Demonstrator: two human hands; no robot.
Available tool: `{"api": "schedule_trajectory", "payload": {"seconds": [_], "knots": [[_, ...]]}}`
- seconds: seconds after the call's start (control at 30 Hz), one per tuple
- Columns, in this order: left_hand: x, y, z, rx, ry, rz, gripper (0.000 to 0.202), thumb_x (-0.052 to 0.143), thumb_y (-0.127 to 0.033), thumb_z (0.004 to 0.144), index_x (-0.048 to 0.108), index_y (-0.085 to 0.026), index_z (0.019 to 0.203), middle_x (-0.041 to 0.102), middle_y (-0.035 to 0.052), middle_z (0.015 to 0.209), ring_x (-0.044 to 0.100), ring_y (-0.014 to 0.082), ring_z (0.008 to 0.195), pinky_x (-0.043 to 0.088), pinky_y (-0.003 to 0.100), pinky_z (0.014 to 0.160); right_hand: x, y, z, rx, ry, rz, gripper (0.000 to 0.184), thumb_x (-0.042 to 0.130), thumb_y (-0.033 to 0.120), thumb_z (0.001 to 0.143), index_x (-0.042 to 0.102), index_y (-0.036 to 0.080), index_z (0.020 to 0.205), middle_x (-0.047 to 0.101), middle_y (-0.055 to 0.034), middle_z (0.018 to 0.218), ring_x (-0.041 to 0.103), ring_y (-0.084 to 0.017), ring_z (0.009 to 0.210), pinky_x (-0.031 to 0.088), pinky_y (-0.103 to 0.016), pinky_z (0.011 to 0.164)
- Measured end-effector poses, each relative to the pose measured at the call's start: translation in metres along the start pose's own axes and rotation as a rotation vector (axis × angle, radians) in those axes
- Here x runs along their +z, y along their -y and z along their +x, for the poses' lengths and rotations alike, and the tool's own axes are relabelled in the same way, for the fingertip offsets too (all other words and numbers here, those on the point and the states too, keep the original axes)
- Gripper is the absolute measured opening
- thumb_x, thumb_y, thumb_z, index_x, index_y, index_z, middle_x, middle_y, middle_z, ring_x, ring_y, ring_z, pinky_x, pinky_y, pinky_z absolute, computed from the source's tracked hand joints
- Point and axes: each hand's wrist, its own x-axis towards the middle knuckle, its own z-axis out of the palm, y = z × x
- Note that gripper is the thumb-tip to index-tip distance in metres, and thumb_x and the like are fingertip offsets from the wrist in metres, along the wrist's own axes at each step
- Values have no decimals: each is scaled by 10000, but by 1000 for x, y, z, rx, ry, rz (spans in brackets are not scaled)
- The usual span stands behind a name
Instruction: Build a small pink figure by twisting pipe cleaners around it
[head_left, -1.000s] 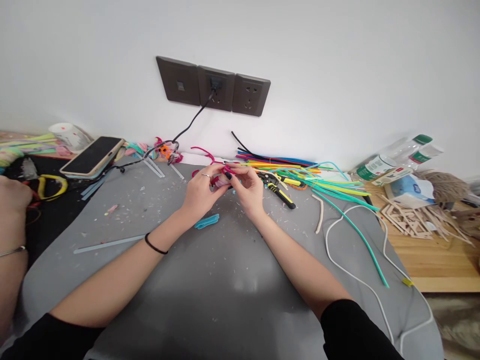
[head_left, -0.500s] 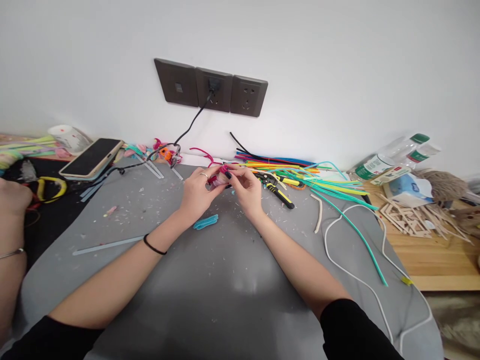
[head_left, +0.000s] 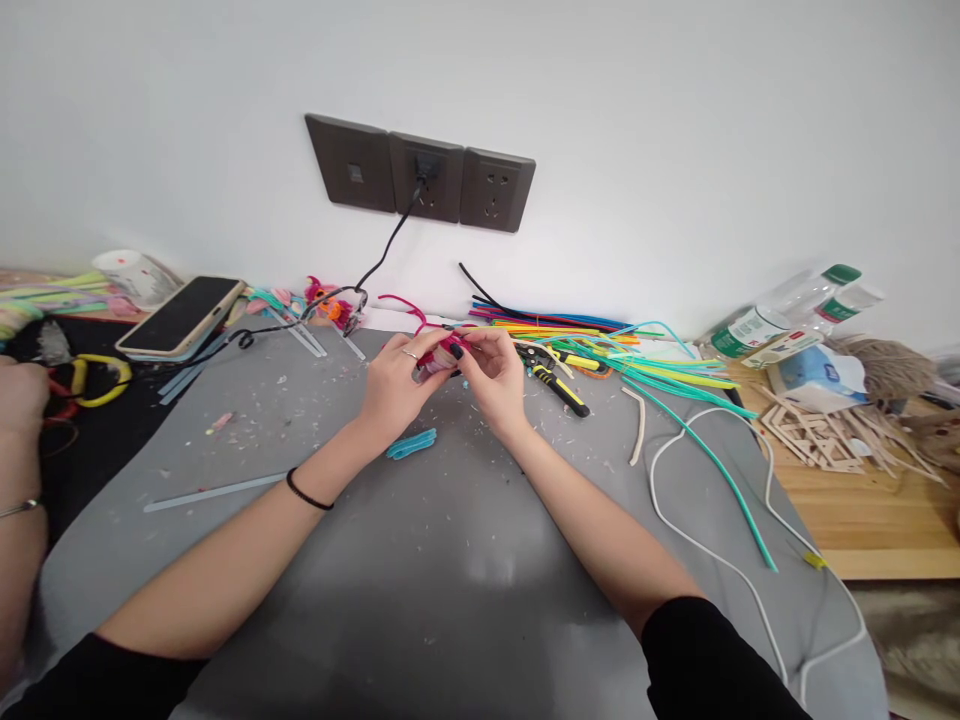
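Observation:
Both hands meet above the grey table mat, closed around a small bundle of pink pipe cleaners (head_left: 436,360) with a paler pink part. Its left side is gripped by my left hand (head_left: 396,385), which wears a ring. From the right, my right hand (head_left: 491,375), with dark nails, pinches the same bundle. The fingers hide much of its shape. Just below my left hand lies a folded blue pipe cleaner bundle (head_left: 411,444). Yellow-and-black pliers (head_left: 559,388) rest to the right of my right hand.
Coloured pipe cleaners (head_left: 570,325) lie along the wall. On the left are a phone (head_left: 180,315), a paper cup (head_left: 135,278), yellow-handled scissors (head_left: 103,380) and another person's hand (head_left: 21,400). A white cable (head_left: 697,545) loops at right; bottles (head_left: 757,325) stand beyond.
The pink bundle has shifted slightly between my fingers, and more pink shows. At the left edge, the other person's hand has moved a little. My arms stay in place.

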Motion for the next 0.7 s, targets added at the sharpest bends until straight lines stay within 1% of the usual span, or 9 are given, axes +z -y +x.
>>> {"api": "schedule_trajectory", "payload": {"seconds": [0.07,0.17,0.3,0.4,0.53,0.7], "knots": [[1,1,0,-12,-9,-2,368,765,-228,858,681,-237,1216,753,64,1090,721,218,972,578,340,890,0,-1,0,2,-1,30,335,808,438,803,608,244,990,735,-70,1083,718,-205,1065,577,-374,1003],[2,4,-1,-18,-18,-29,351,770,-221,853,681,-227,1193,745,70,1108,730,216,986,583,338,900,0,-2,0,10,8,17,359,798,453,814,624,237,1041,743,-85,1118,722,-212,1074,574,-381,1011],[2,6,-1,-4,-38,-39,333,769,-221,854,687,-226,1177,748,64,1072,736,214,969,589,324,869,1,2,-1,44,48,4,388,777,490,830,621,238,1079,753,-108,1213,712,-229,1166,561,-397,1047],[1,6,-1,-16,-34,-23,317,765,-221,850,690,-232,1158,753,59,1064,738,216,969,588,327,875,1,4,-1,60,75,9,417,777,510,826,628,242,1109,749,-110,1255,700,-232,1211,550,-401,1074],[2,5,-1,-31,-20,-32,300,735,-206,859,687,-231,1154,758,68,1107,741,216,975,589,323,862,0,0,0,67,78,25,429,792,510,812,653,234,1110,753,-112,1249,706,-235,1203,549,-405,1078],[2,5,-1,-65,-5,-50,312,736,-243,856,682,-234,1163,758,63,1101,740,219,976,588,324,849,-2,-3,2,96,55,-11,398,761,564,821,729,246,1059,770,-76,1202,724,-225,1128,578,-374,1015]]}}
